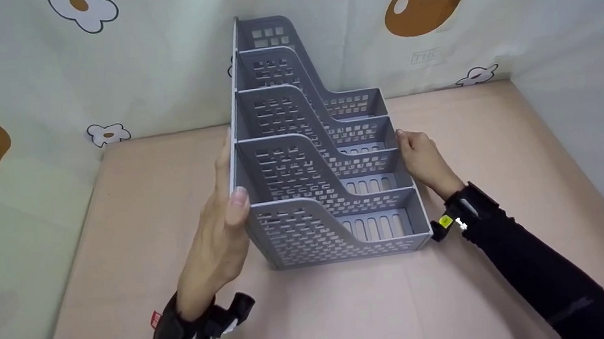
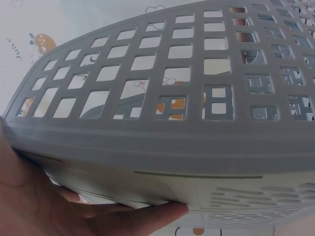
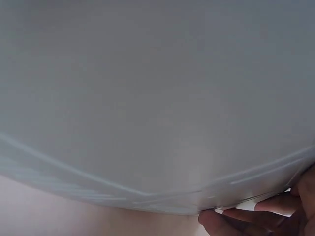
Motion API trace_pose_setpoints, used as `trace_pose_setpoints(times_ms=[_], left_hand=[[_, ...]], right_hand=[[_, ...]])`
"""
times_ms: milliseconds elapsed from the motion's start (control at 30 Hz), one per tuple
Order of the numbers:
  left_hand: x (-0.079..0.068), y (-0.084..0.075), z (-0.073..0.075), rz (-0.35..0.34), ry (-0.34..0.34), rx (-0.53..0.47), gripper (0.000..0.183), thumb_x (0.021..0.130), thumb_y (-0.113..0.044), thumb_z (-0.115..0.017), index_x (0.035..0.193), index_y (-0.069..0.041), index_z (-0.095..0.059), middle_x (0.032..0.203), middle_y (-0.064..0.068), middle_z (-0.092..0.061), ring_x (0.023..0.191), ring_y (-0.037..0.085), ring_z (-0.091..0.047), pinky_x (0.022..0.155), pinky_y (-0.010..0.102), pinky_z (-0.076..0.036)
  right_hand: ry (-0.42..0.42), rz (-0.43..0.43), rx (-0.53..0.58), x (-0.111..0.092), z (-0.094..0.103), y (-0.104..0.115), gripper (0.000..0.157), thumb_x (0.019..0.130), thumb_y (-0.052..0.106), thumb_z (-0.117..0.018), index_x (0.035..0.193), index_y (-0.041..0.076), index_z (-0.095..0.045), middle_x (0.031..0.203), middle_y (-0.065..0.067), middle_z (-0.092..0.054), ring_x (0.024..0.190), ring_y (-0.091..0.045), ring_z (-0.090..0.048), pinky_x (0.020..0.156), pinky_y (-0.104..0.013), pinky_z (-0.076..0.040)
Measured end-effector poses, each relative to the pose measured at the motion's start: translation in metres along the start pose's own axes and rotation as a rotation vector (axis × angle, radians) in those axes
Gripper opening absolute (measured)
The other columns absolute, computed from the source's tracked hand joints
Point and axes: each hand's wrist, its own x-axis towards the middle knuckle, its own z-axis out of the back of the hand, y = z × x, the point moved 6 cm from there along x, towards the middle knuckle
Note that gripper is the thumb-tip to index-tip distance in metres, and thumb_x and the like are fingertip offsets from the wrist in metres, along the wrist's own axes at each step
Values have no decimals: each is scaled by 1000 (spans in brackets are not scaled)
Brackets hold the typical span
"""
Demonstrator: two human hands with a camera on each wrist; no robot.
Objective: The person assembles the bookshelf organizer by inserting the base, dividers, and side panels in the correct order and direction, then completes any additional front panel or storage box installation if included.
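A grey plastic magazine file rack (image 1: 307, 224), with several compartments and latticed dividers, is held between both hands over the table. My left hand (image 1: 217, 238) grips its tall left side, thumb over the near edge and fingers along the outer face. In the left wrist view, those fingers (image 2: 147, 216) lie against the smooth outer panel below the latticed wall. At the low right end, my right hand (image 1: 424, 160) holds the rack with the thumb up against the end wall. The right wrist view shows its fingertips (image 3: 211, 221) tucked at the rack's lower edge.
The rack stands over a pale pinkish table (image 1: 145, 207). Behind it and along both sides hangs a light cloth (image 1: 169, 55) printed with flowers and brown shapes. Dark sleeves and wrist-worn cameras (image 1: 243, 305) cover both forearms.
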Motion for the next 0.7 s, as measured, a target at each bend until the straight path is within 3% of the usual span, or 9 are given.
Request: trace_pose_setpoints(times_ms=[100,200,267,367,433,500,600,700], left_hand=[[1,-1,1,3,-7,-15,78,96,-74,-21,164,-39,-4,142,12,-50,106,38,-60,71,58,-53],[4,-2,2,-10,-7,-39,79,96,-75,-23,164,-38,-5,141,11,-50,108,38,-60,73,58,-53],[5,-3,2,-36,6,-72,80,96,-74,-25,164,-36,-6,139,12,-51,109,38,-60,76,58,-53],[6,-4,3,-73,47,-112,81,98,-73,-27,164,-33,-5,136,14,-53,108,38,-61,79,57,-53],[6,-5,3,-92,80,-131,78,100,-68,-29,164,-30,-5,134,15,-54,107,38,-61,80,56,-54],[6,-5,5,-100,98,-126,76,102,-64,-31,165,-30,-5,134,15,-54,106,38,-62,81,54,-55],[8,-3,9,-119,103,-111,74,102,-60,-32,165,-30,-8,138,13,-54,107,37,-62,83,54,-54],[16,6,18,-150,87,-168,78,102,-64,-33,165,-21,-15,145,15,-51,112,38,-59,87,54,-53]], right_hand=[[8,8,-3,2,-1,3,45,112,23,-34,85,-2,-59,75,-15,-53,76,-30,-53,63,-41,-39],[43,27,-2,3,-2,5,46,113,24,-32,116,-8,-65,107,-26,-66,104,-36,-62,87,-49,-49],[82,59,10,1,-2,5,48,113,24,-30,139,-8,-53,133,-29,-58,128,-39,-52,108,-51,-40],[142,164,39,-4,-3,5,53,113,22,-28,158,-5,-22,159,-28,-27,148,-39,-22,120,-48,-17],[158,260,41,-10,-1,3,53,112,18,-27,161,-1,-16,164,-26,-12,151,-38,-11,121,-47,-11],[152,370,29,-17,2,-1,48,111,12,-29,158,0,-26,166,-23,-9,151,-37,-11,122,-47,-11],[103,503,-27,-31,7,-8,39,107,2,-34,143,1,-49,165,-18,-19,149,-35,-22,120,-46,-19],[17,622,-109,-48,11,-8,33,98,-4,-41,126,2,-58,161,-19,-29,145,-38,-30,119,-46,-23]])
